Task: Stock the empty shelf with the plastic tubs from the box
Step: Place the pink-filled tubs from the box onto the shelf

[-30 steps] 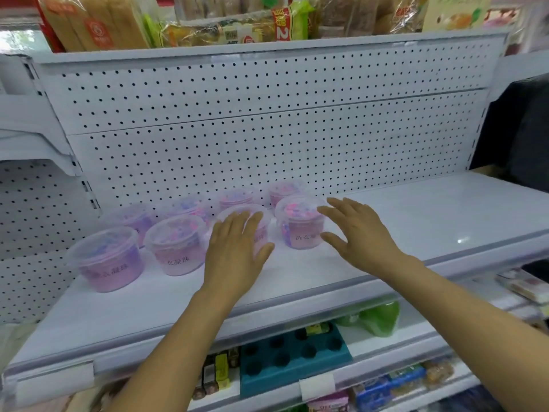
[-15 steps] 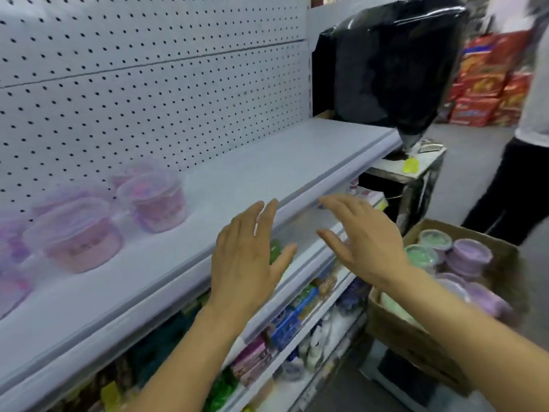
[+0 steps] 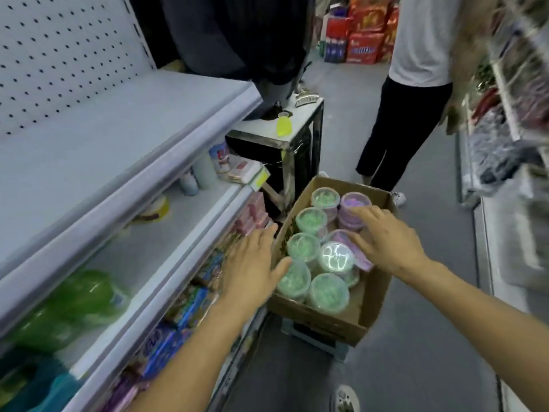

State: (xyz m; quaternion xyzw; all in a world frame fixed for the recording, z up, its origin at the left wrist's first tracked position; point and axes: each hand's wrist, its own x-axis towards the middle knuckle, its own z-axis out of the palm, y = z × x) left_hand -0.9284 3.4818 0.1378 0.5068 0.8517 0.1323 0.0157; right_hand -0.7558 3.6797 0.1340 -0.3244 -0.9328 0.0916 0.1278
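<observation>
A cardboard box (image 3: 320, 318) stands on the aisle floor at centre, packed with several plastic tubs, green ones (image 3: 328, 292) on the near and left side and purple ones (image 3: 355, 201) at the far right. My left hand (image 3: 252, 266) hovers with straight fingers over the box's left wall, holding nothing. My right hand (image 3: 386, 237) reaches over the box's right side with spread fingers, its fingertips over the purple tubs; no grip shows. The white shelf (image 3: 98, 138) lies bare at the left in this view.
A person in a white shirt and black trousers (image 3: 398, 114) stands just beyond the box. A small white-topped stand (image 3: 285, 126) sits past the shelf end. Lower shelves (image 3: 166, 233) hold bottles and packets. More racks line the right side.
My view has swung right and down from the shelf with pink tubs to the box on the floor. Both hands, holding nothing, have travelled from the shelf to over the box.
</observation>
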